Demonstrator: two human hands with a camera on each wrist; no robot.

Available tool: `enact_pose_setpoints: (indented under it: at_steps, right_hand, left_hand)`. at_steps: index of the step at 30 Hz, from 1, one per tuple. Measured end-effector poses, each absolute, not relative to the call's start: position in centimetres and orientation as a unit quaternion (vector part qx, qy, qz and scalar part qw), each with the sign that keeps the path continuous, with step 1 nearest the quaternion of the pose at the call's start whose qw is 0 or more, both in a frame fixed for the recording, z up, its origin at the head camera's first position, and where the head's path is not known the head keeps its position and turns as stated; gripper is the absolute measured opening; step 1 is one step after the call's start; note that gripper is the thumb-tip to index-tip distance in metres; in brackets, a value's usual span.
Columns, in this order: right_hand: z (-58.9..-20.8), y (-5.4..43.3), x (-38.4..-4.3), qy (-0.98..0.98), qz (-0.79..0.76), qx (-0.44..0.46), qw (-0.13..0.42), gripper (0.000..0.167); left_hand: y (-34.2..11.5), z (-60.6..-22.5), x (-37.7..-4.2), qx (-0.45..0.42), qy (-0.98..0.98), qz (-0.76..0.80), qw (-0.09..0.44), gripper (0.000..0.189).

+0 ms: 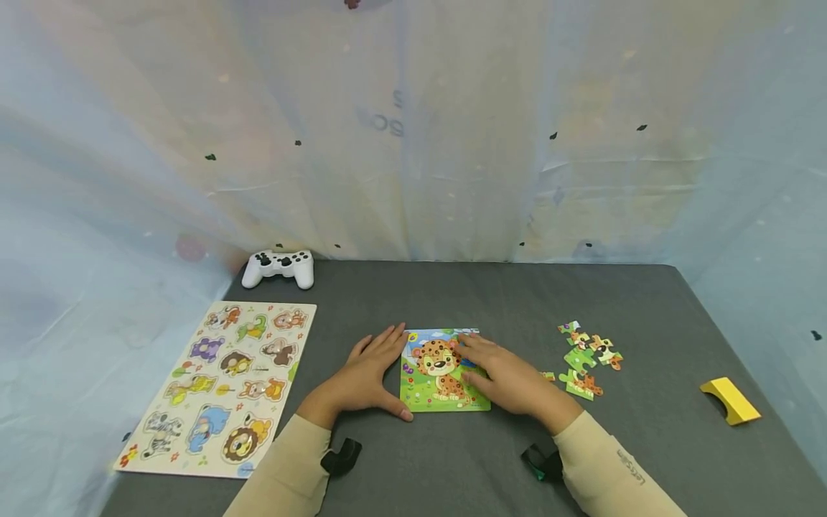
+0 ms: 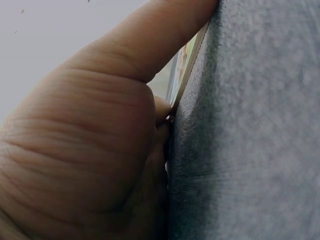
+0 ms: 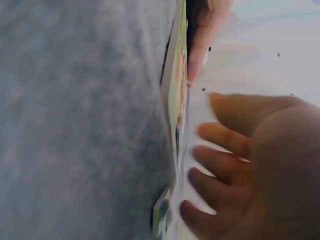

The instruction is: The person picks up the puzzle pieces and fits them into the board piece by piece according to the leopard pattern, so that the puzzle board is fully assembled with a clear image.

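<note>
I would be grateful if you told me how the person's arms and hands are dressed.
The left sleeve and right sleeve are long and beige, the right one bearing small dark lettering. A black piece sits at each wrist. The left hand and right hand wear no gloves.

The right sleeve (image 1: 604, 477) bears small dark lettering (image 1: 630, 467) that seems to begin "Lets"; its end is unclear. A few faint characters (image 1: 397, 128) on the pale hanging sheet (image 1: 472, 93) cannot be read for certain.
</note>
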State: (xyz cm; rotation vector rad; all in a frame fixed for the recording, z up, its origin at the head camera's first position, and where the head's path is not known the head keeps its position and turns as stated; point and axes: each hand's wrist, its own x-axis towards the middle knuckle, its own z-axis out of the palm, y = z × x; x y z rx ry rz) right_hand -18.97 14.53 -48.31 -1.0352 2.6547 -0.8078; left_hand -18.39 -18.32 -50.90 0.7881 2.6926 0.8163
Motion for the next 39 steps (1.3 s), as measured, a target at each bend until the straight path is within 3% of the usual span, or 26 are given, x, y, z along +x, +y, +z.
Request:
enact_pose_setpoints:
  at_steps: [7,19,31,39]
  right_hand:
    - [-47.6,16.7,-19.0,0.877,-0.375,-0.299,0.017,0.051]
    - [-47.7,21.3,-18.4,0.782,-0.559,-0.272,0.049,0.044]
    - [-50.9,24.6,-18.4,0.788,-0.560,-0.254,0.036,0.047]
    - [-51.9,24.5,-18.5,0.842,-0.476,-0.250,0.049,0.060]
  left_hand:
    - [-18.2,-50.8,-18.4,0.269,0.915,0.282,0.107,0.145]
    - [-18.3,-51.0,-18.4,0.267,0.915,0.284,0.105,0.145]
    - [-18.1,-50.9,-18.5,0.271,0.915,0.281,0.107,0.145]
    - [-18.2,-50.9,-18.5,0.269,0.914,0.284,0.108,0.146]
